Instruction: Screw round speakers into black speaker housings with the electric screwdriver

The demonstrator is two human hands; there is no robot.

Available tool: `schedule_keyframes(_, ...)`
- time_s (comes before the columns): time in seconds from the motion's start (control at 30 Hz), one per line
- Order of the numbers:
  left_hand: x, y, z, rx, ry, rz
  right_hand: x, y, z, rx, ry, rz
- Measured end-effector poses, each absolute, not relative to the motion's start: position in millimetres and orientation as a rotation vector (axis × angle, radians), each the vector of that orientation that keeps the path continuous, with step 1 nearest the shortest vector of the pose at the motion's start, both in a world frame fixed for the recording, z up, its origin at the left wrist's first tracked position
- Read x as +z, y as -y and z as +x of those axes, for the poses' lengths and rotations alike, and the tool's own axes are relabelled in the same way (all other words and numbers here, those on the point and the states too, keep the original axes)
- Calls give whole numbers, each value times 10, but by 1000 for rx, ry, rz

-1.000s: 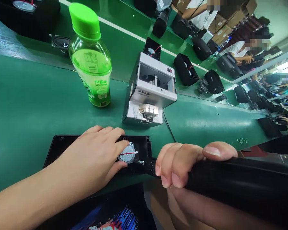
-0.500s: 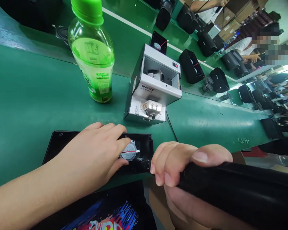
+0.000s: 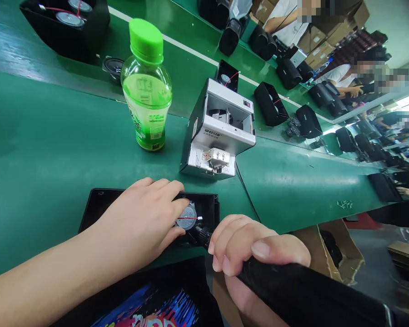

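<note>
"Since a second ago, what's moving?"

"Lower at its back end, the screwdriver (image 3: pixel 293 290) is now sloping down toward the bottom right, and the right hand (image 3: pixel 255 247) is dipping with it. An open carton (image 3: pixel 349 263) is coming into view beyond that hand."

"How are the hands holding?"

"The right hand is wrapping its fingers around the front of the screwdriver, thumb lying along the top. The left hand (image 3: pixel 145 211) is keeping a narrow hold on the speaker (image 3: pixel 188 217), finger on the far side and thumb on the near side."

"And where is that speaker sitting?"

"It's resting inside the black case (image 3: pixel 97 204), toward the right end, with a red wire (image 3: pixel 191 218) running across its back to a white plug. The screwdriver's ribbed collar is pointing in just beside it; I can't tell whether the tip is touching anything."

"What's standing around the case?"

"It's lying on the green table (image 3: pixel 47 150). Behind it, a green-capped bottle (image 3: pixel 148 104) is standing upright, and a silver machine (image 3: pixel 221 131) is sitting to the bottle's right, trailing a black cord (image 3: pixel 247 190). Farther back, more black cases (image 3: pixel 274 106) are lining the bench, and other people are working at the upper right."
</note>
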State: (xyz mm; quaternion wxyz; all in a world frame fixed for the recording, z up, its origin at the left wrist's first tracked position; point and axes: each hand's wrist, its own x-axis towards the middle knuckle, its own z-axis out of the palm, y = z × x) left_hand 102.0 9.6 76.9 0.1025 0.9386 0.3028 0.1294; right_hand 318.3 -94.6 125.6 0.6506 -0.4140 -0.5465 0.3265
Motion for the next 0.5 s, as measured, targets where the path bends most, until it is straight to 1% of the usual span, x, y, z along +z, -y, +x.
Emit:
schedule_keyframes(0.13, 752, -97, 1006, 443, -880, 2776, 1204, 962, 3112, 678, 1179, -945)
schedule_keyframes(0.2, 737, -97, 994, 487, -870, 2785, 1242, 945, 3117, 705, 1161, -935)
schedule_keyframes(0.33, 700, -91, 970, 655, -820, 2822, 1516, 744, 3251, 700, 1121, -918)
schedule_keyframes(0.5, 662, 5, 949, 821, -775, 2826, 1902, 25, 3397, 432, 1152, -803)
